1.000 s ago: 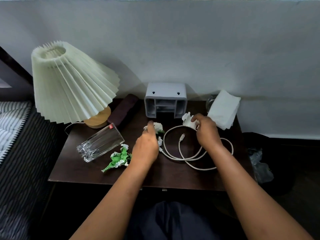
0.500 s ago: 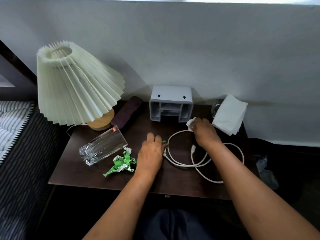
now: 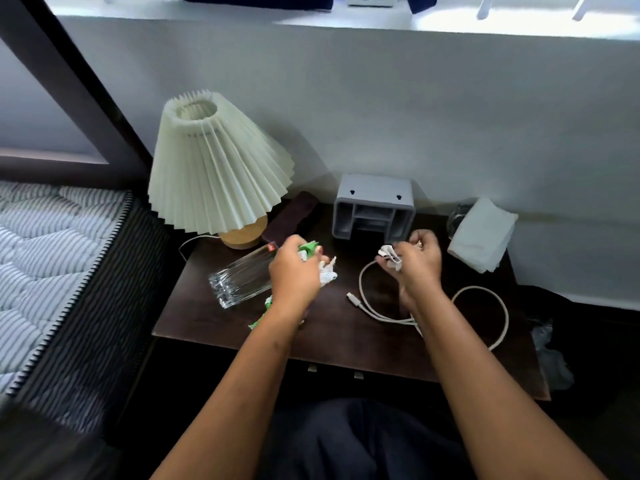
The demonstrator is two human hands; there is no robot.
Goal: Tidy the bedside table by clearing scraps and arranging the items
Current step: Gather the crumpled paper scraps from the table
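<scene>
Over the middle of the dark bedside table (image 3: pixel 332 337), my left hand (image 3: pixel 294 271) grips crumpled green-and-white paper scraps (image 3: pixel 317 259). A further green scrap (image 3: pixel 261 315) shows below my left wrist. My right hand (image 3: pixel 417 263) holds a crumpled white paper scrap (image 3: pixel 389 256) in front of the grey organiser (image 3: pixel 374 209). A white charging cable (image 3: pixel 485 306) lies looped on the table under and right of my right hand. A clear glass (image 3: pixel 239 278) lies on its side just left of my left hand.
A pleated cream lamp (image 3: pixel 214 168) stands at the table's back left, with a dark case (image 3: pixel 294 216) beside it. Folded white tissues (image 3: pixel 481 233) sit at the back right, partly on a glass object. A bed (image 3: pixel 52 271) is to the left, and a dark bin with a liner (image 3: pixel 550 348) to the right.
My left hand has gathered up green and white scraps from the table and lifted them. My right hand has raised its white scrap off the cable end. The view has tilted up.
</scene>
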